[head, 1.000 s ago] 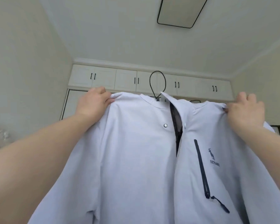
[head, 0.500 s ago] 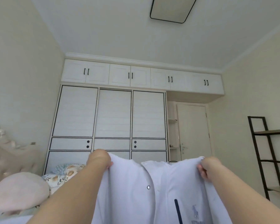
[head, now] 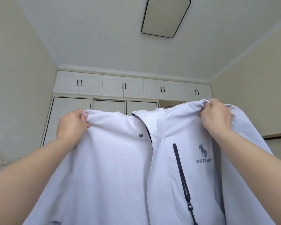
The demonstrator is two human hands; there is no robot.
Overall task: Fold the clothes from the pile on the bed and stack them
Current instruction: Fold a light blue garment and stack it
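A pale lilac-white jacket (head: 117, 168) hangs spread in front of me, front side facing me, with snap buttons, a dark chest zip pocket and a horse logo on the right chest. My left hand (head: 71, 125) grips its left shoulder, fingers curled round the fabric. At the other shoulder my right hand (head: 215, 117) pinches the cloth in the same way. Both arms are raised and held apart, so the jacket fills the lower half of the view. The bed and the clothes pile are hidden.
A white wardrobe (head: 71, 120) with overhead cupboards (head: 131, 87) covers the far wall. A ceiling lamp (head: 165, 16) is overhead. Part of a dark shelf (head: 277, 136) shows at the right wall.
The jacket was lowered to waist height half a second ago and is now lifted high again. Both hands kept their hold on the shoulders.
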